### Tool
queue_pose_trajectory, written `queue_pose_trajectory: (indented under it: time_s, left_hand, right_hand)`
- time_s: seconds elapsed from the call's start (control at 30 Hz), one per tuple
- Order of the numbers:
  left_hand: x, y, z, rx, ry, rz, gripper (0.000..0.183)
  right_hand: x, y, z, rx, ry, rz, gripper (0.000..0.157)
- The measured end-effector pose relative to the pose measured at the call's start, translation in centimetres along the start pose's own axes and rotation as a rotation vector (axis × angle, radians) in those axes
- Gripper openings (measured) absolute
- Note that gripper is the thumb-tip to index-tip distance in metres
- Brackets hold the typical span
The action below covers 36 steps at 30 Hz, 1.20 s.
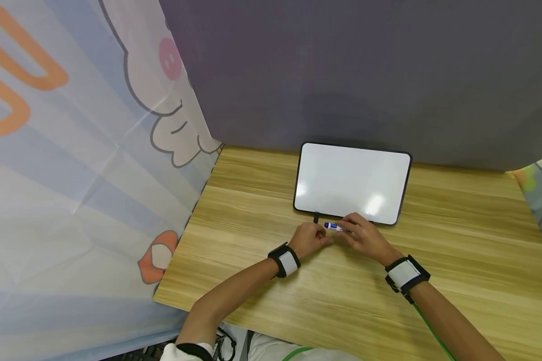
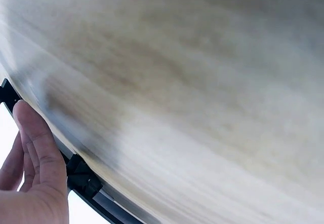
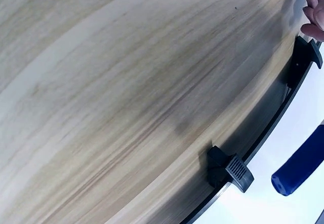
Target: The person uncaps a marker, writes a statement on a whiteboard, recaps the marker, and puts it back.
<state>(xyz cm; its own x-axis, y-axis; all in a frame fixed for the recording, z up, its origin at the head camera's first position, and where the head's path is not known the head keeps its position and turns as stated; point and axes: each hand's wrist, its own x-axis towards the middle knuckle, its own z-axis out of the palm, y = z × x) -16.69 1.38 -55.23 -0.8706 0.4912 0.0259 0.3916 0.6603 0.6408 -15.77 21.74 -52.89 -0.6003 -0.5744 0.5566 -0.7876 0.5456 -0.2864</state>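
"Where's the marker sitting?"
"Just below centre-right of frame. Right hand is pinching it, left hand is lying loose, seemingly empty. I'd be gripping firmly while tugging that blue cap."

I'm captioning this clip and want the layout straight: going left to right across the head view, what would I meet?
Cartoon sheet, left wristband, left hand, marker, right hand, right wristband, patterned sheet at the right edge.

Blue-and-white marker in the right hand; beyond it, a black-rimmed white board; beneath, a yellow-brown, wood-grained worktop.
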Motion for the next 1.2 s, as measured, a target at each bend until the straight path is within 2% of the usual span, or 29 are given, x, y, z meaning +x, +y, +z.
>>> queue_pose_trajectory:
  time_s: [0.27,0.43,0.57,0.67,0.87,1.0,1.2]
  left_hand:
    - [-0.2,0.0,0.0,-0.020,-0.006,-0.006,0.023]
    - [-0.1,0.1,0.2,-0.074,-0.019,0.011,0.025]
    - [0.0,0.2,0.6,-0.134,-0.042,0.016,0.029]
    - [0.0,0.4,0.8,-0.178,-0.057,0.010,0.029]
    - [-0.1,1.1,1.0,-0.190,-0.095,-0.010,0.025]
    - [-0.1,1.3,1.1,-0.204,-0.115,-0.012,0.023]
    - [-0.3,1.6,1.0,-0.239,-0.135,-0.028,0.025]
  right_hand:
    - [0.1,-0.2,0.1,-0.001,-0.001,0.021,0.048]
    - [0.3,-0.3,0.3,0.067,0.029,0.076,0.027]
    - [0.4,-0.5,0.5,0.113,0.032,0.134,0.034]
    - [0.5,-0.8,0.6,0.113,0.015,0.183,0.031]
    - [0.5,-1.2,0.4,0.108,-0.055,0.287,0.033]
    - [0.6,-1.4,0.4,0.115,-0.093,0.323,0.034]
    - [1.0,-1.4,0.4,0.139,-0.114,0.391,0.043]
